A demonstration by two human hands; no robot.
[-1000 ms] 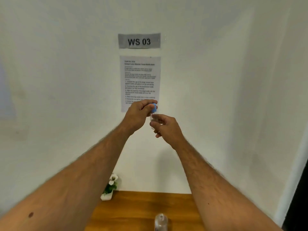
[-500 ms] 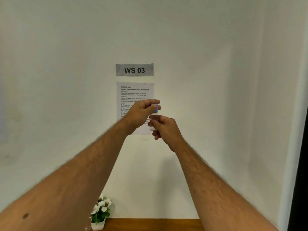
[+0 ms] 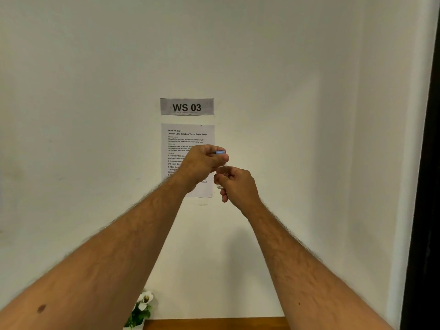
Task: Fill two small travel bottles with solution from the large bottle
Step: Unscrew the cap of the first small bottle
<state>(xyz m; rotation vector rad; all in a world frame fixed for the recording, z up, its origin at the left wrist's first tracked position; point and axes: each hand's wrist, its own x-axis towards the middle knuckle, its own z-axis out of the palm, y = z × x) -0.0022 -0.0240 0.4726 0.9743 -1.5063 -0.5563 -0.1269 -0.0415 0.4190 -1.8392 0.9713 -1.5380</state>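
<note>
White painted wall [image 3: 309, 115] fills nearly the whole view, with a grey "WS 03" sign [image 3: 187, 106] just above a printed task sheet [image 3: 181, 139] taped at centre. A dark vertical edge [image 3: 428, 163] runs down the frame at 3 o'clock. Only a thin strip of the wooden surface [image 3: 214, 323] shows at 6 o'clock, meeting the wall; a small potted plant [image 3: 140, 310] with white flowers stands on it toward 7 o'clock.

Both bare arms reach up in front of the sheet. The right hand [image 3: 238, 184] has its fingers closed around a small clear travel bottle [image 3: 220, 185], held upright in the air, well above the surface, its body mostly hidden by the grip. The left hand [image 3: 202, 163] sits at the bottle's 12 o'clock, fingers pinched on the blue cap [image 3: 220, 152] at its top. Whether the cap is seated on the neck or lifted off it cannot be told.
</note>
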